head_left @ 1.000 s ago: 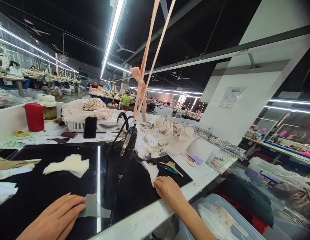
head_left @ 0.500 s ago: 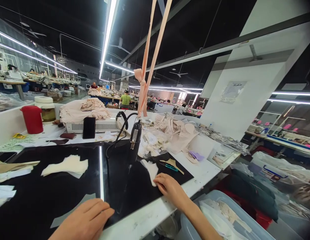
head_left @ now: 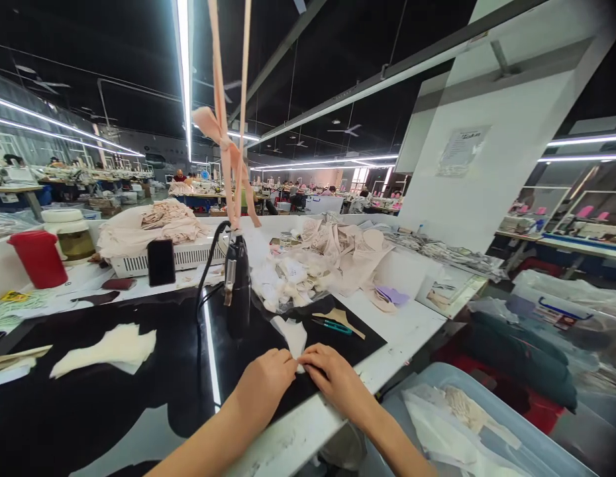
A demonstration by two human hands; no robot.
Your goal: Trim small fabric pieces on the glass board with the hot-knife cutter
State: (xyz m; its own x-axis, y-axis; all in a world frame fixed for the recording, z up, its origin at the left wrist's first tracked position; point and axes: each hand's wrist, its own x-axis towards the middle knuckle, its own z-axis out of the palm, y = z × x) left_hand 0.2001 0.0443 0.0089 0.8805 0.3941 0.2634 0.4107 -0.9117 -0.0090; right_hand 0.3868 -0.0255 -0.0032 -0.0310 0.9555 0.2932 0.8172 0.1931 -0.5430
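A small white fabric piece [head_left: 292, 333] lies on the black tabletop [head_left: 179, 344], its near tip under my fingers. My left hand [head_left: 271, 381] is closed, with its fingertips at that tip. Beside it, my right hand [head_left: 330, 374] pinches the same tip from the right. Just beyond, teal thread snips [head_left: 335, 325] rest by a tan pattern piece [head_left: 345, 320]. A stack of cream fabric pieces [head_left: 109, 348] sits to the left. Near the front edge lies a translucent grey template [head_left: 139, 440].
A black handheld tool [head_left: 236, 271] hangs from peach fabric strips [head_left: 227, 159] above the table. Behind it are piled cream cut pieces [head_left: 293, 275], a phone [head_left: 161, 262] and a red cup [head_left: 38, 260]. A grey-blue bin [head_left: 457, 377] stands at the right front.
My left hand has moved right from the template to the white fabric piece, meeting my right hand there. The view has shifted, and the hanging tool appears farther left.
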